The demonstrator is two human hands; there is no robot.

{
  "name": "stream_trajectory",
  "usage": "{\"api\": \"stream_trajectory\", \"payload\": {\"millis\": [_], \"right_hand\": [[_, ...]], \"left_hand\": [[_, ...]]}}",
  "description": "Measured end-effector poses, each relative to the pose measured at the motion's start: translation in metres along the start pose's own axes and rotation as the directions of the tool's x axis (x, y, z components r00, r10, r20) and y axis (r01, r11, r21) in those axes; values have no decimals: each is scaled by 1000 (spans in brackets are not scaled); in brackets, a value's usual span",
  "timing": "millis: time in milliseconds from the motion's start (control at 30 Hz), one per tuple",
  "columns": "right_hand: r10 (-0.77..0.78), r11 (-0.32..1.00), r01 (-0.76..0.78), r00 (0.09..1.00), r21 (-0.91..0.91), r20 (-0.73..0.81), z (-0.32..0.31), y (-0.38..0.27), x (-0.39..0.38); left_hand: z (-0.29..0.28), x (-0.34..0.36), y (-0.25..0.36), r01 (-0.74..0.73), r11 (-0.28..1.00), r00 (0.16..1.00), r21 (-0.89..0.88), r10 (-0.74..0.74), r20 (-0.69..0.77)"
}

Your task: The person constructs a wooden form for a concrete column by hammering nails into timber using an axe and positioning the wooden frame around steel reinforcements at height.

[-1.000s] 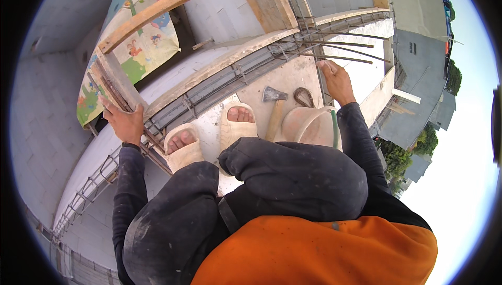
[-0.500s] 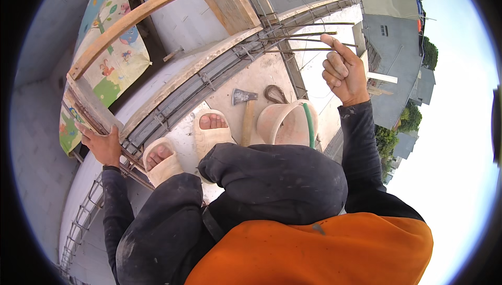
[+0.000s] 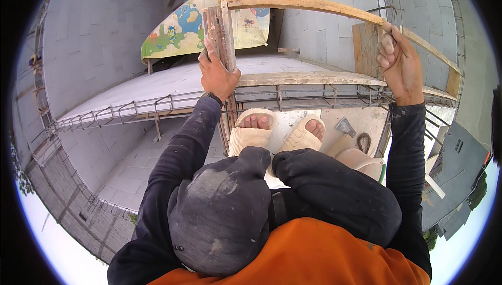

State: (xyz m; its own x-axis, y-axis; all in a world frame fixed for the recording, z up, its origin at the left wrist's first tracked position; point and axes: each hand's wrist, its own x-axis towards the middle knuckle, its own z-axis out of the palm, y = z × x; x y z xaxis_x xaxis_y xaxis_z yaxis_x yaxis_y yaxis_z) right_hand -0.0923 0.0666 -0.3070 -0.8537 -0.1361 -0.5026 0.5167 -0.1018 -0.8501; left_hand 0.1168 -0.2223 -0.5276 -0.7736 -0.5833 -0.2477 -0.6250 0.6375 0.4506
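Observation:
My left hand (image 3: 218, 75) grips the lower end of an upright wooden board (image 3: 228, 41), with the index finger stretched along its face. A long, thin wooden strip (image 3: 308, 3) runs from the top of that board across to the right. Close to the strip's right part is my right hand (image 3: 401, 68), raised, its fingers curled and the index finger pointing up. Whatever lies in those curled fingers, if anything, is too small to make out. Behind that hand, a short wooden panel (image 3: 366, 49) stands under the strip.
Steel rebar cages (image 3: 308, 94) run along a ledge with a plank (image 3: 308, 78). By my sandalled feet lie a hatchet (image 3: 345, 127), a wire coil (image 3: 363, 141) and a pale bucket (image 3: 361, 162). Beyond the ledge hangs a patterned sheet (image 3: 193, 26). A deep drop opens at left.
The view has turned, so the wooden frame now lies straight ahead. My right hand has come from the protruding rebar to beside the wooden strip. The left hand stays on its board.

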Motion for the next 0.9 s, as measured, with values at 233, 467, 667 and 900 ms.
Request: {"api": "stream_trajectory", "payload": {"millis": [233, 467, 667, 900], "right_hand": [[266, 830, -4, 881, -558, 390, 65, 31, 61], [78, 562, 130, 975, -817, 208, 45, 204, 80], [314, 165, 207, 916, -964, 250, 44, 336, 126], [627, 727, -552, 776, -409, 66, 155, 378, 132]], "left_hand": [[-5, -5, -4, 35, 999, 999, 9, -35, -2], [-3, 0, 0, 20, 1000, 1000, -18, -20, -4], [-10, -2, -7, 48, 999, 999, -12, -48, 5], [-2, -1, -7, 47, 999, 999, -11, -46, 22]]}}
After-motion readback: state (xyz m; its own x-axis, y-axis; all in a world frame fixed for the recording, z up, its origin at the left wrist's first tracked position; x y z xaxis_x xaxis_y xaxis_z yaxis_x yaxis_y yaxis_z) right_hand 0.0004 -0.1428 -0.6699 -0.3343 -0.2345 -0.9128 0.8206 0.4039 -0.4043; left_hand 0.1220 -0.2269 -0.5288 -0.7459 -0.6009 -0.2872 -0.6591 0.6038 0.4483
